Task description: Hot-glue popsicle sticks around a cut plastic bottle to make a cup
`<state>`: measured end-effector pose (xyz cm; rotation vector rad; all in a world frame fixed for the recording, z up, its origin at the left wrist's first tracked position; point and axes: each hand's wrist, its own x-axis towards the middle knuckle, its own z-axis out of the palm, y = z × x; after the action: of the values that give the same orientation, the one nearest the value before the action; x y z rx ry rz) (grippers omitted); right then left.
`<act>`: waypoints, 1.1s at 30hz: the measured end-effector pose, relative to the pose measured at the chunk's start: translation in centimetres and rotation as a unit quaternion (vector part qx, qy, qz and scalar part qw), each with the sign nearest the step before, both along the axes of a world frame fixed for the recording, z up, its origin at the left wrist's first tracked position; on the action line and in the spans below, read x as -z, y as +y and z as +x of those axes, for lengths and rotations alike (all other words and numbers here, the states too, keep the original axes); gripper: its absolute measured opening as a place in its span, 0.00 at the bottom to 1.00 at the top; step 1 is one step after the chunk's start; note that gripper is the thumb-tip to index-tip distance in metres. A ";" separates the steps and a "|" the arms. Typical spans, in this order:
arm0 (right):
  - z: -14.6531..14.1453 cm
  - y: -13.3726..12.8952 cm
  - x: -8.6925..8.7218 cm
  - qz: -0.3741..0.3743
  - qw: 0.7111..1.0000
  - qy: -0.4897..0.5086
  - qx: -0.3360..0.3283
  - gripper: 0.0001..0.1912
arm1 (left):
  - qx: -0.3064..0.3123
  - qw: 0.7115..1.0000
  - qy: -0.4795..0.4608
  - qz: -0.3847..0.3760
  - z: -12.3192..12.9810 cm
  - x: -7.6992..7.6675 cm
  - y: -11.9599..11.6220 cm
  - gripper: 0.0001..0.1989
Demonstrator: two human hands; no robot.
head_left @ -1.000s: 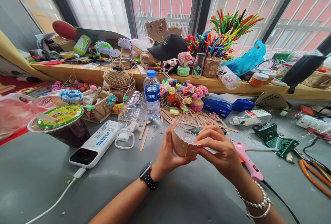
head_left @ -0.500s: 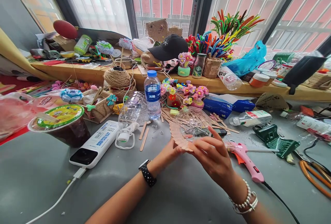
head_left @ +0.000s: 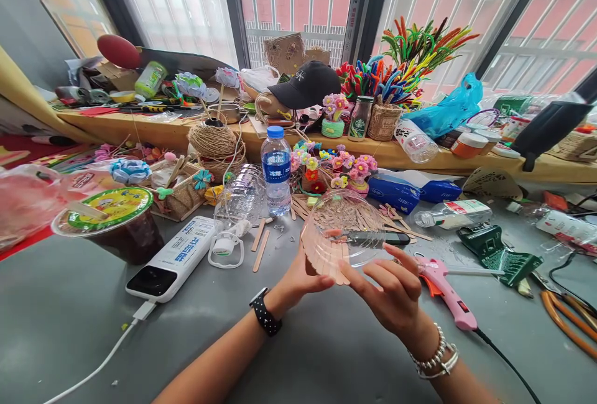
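The left hand (head_left: 298, 280) has its grip curled around the clear plastic bowl (head_left: 368, 257), held above the worktop (head_left: 46, 317). The right hand (head_left: 395, 292) touches attached wooden craft sticks (head_left: 326, 258); closure indeterminable. Apparent step: seating sticks; next move calls for steady support.

The desk (head_left: 317, 354) is plain grey. The bowl (head_left: 368, 248) is of clear, colourless plastic, and the sticks (head_left: 326, 261) on its side make stripes of pale wood colour. The watch strap (head_left: 267, 317) is black with white dots. Toward the right edge of the desk, the glue gun (head_left: 445, 292) is pink with an orange trigger (head_left: 431, 286), and the wrapper (head_left: 497, 259) is dark green. Toward the left edge, the cup (head_left: 133, 239) is dark brown, under a lid (head_left: 114, 205) of yellow and green. Near the back edge, the water bottle (head_left: 278, 197) carries a blue cap (head_left: 275, 132) and a blue label (head_left: 277, 168) with white letters.
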<state>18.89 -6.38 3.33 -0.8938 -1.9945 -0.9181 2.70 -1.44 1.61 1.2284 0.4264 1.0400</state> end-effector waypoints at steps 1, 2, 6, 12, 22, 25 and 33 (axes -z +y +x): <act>0.1 0.1 0.1 -0.001 1.000 0.002 0.006 0.13 | -0.018 1.000 0.009 0.013 0.1 -0.1 0.0 0.61; 0.1 0.1 0.1 -0.003 1.000 0.004 0.010 0.13 | -0.031 0.999 0.019 0.027 0.1 -0.1 0.0 0.63; 0.0 0.2 -0.1 -0.008 1.000 0.011 0.005 0.15 | -0.057 0.994 0.037 0.089 0.1 0.5 0.2 0.63; 0.0 0.1 -0.1 -0.004 1.000 0.006 -0.004 0.13 | -0.076 0.988 0.045 0.127 0.0 1.1 0.4 0.60; 0.0 -0.1 -0.2 0.007 1.000 -0.013 -0.005 0.12 | -0.080 0.984 0.055 0.148 0.0 0.9 0.3 0.60; 0.0 0.0 -0.3 0.010 1.000 -0.018 0.001 0.13 | -0.090 0.982 0.055 0.159 0.1 1.2 0.4 0.60; 0.0 0.0 -0.3 -0.004 1.000 -0.010 -0.011 0.12 | -0.091 0.983 0.041 0.157 0.1 1.0 0.3 0.60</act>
<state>18.92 -6.38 3.61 -0.8682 -2.0216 -0.9111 2.83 -1.13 0.56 1.5387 0.4575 1.2488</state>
